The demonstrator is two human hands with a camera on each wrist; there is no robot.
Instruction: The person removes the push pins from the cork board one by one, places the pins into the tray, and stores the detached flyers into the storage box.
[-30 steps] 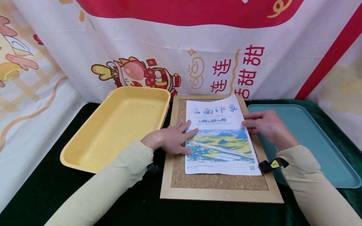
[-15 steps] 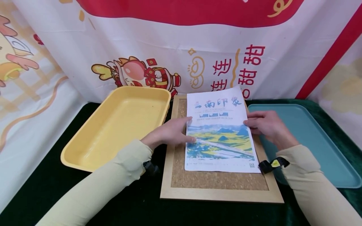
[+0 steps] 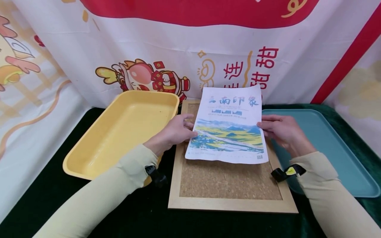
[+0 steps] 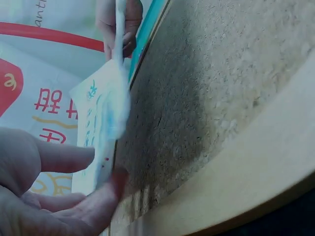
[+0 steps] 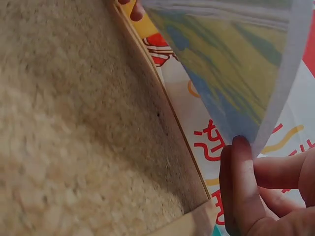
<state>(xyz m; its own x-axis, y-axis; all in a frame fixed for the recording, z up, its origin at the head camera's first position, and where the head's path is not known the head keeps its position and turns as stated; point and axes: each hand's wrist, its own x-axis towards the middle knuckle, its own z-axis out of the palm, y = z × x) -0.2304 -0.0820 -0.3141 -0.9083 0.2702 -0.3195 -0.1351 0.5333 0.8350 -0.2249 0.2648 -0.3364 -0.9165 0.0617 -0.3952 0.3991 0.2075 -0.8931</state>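
A printed paper sheet (image 3: 228, 129) with blue lettering and a green-and-blue landscape is raised off a wood-framed cork board (image 3: 229, 185). My left hand (image 3: 174, 132) holds its left edge, thumb on the printed side and fingers behind. At the opposite edge my right hand (image 3: 282, 132) pinches the paper between thumb and fingers, as the right wrist view shows. In the left wrist view the sheet (image 4: 106, 113) stands nearly edge-on above the cork (image 4: 211, 88), and its shadow falls there. The sheet hides the board's upper part.
To the left a deep yellow bin (image 3: 125, 132) stands close to the board. A flat blue-green tray (image 3: 324, 145) lies at the right, partly behind my right forearm. Dark green cloth (image 3: 143, 218) covers the table, and a printed white curtain (image 3: 166, 43) hangs behind.
The sheet has risen from the board, its near edge lifting away from the cork. My left hand has gone from lying spread on the paper to holding its left edge; my right hand barely moved.
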